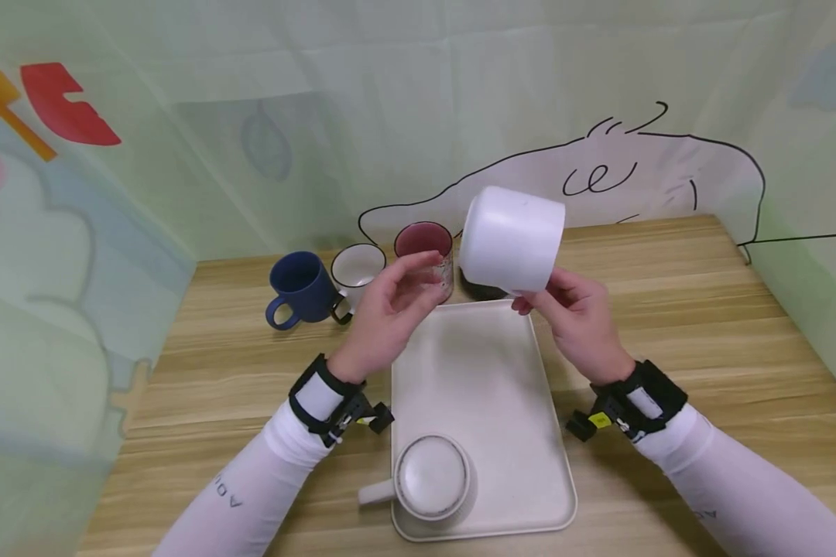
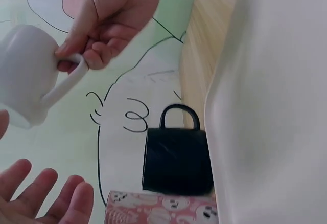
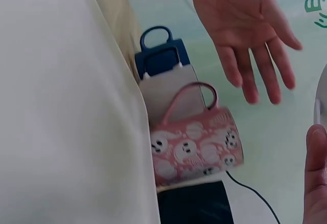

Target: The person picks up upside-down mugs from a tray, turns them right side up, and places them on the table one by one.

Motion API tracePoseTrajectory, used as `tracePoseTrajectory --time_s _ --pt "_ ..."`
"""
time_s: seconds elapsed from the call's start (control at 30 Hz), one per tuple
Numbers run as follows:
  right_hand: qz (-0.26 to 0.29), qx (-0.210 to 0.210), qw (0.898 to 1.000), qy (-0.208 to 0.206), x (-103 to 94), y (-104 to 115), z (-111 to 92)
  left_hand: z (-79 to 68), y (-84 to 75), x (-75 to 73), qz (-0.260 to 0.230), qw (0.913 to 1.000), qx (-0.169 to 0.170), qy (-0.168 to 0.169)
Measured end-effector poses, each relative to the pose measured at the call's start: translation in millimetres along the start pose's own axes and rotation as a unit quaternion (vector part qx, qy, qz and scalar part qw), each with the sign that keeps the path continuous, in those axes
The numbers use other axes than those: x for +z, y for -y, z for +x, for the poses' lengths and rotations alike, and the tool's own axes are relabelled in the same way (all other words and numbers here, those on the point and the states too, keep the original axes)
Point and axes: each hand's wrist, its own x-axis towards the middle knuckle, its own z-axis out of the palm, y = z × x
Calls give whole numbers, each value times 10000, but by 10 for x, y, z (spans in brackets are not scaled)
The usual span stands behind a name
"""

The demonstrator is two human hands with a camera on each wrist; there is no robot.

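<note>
Nearest, a white overturned mug [image 1: 432,476] is sitting base-up at the near-left corner of the tray [image 1: 481,387], its handle poking out over the tray's left edge. The tray is lying on the wooden table [image 1: 669,309].

Farther out, the other white mug [image 1: 512,240] is hanging in the air above the tray's far edge, toward its right corner, tipped onto its side; which way its mouth is facing is hard to tell. With all that weight hanging from the handle [image 2: 69,86], it likely calls for a firm pinch, a slow wrist, and a second palm steadying the body, kept well clear of the mugs behind.

The right hand [image 1: 581,317] is reaching in from the right, thumb and curled fingers pinching that handle. The left hand [image 1: 390,309] is hovering by the tray's far-left corner, palm turned toward the held mug, fingers spread and loosely extended, holding nothing.

Beyond the tray's far edge, running rightward, are standing a blue mug [image 1: 310,288], a black-rimmed white mug [image 1: 358,267], a pink patterned mug [image 3: 196,147] and a dark mug [image 2: 176,160], largely hidden from above. Behind them a printed backdrop [image 1: 362,139] is rising from the table's far edge.
</note>
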Motion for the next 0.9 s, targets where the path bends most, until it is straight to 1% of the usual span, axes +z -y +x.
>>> tracePoseTrajectory --time_s 0.1,0.23,0.27,0.37,0.5,0.57,0.67,0.8,0.9 --pt "102 -123 9998 -155 -114 17 13 -32 0 -52 476 9987 168 -49" --pt "101 -282 9989 -370 -294 60 44 -70 7 -114 1188 9916 486 -125" --pt "57 -307 9987 -405 -342 70 51 -80 10 -128 1342 9893 560 -136" --pt "-238 -294 9983 -450 -471 102 60 -111 10 -168 1597 9842 751 -115" --pt "-572 -114 9973 -457 -606 107 54 -172 19 -239 2029 9752 881 -99" --pt "-716 3 9960 -531 -666 94 52 -210 20 -286 2346 9677 922 -91" --pt "-1162 137 9909 -663 -756 79 53 -264 22 -356 2852 9527 1046 -80" --pt "-1904 300 9784 -741 -862 76 64 -320 24 -442 3548 9256 1314 -91" --pt "-2317 455 9685 -792 -920 75 75 -359 11 -500 4042 9040 1394 -32"
